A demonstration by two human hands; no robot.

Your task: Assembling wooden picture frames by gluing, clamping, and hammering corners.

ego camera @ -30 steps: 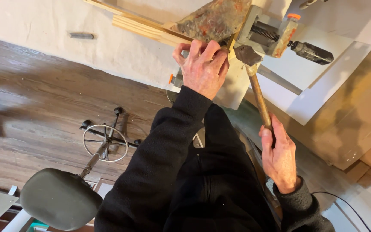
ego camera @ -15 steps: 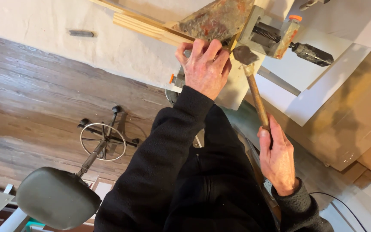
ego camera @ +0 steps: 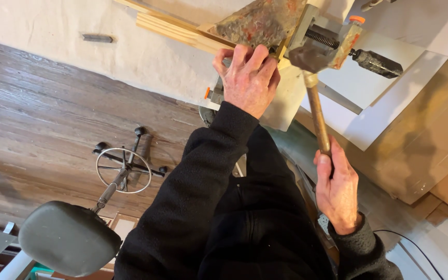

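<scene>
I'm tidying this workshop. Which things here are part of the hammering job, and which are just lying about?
In use: hammer in right hand; left hand steadying the wood strips; vise.

Lying about: stool; cardboard; white boards; cable.

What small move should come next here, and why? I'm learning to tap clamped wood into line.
Probably a short, light tap. The hammer, gripped low on its handle by the right hand, has its head at the clamp, while the left hand braces the wood strips, fingers close to the head.
</scene>
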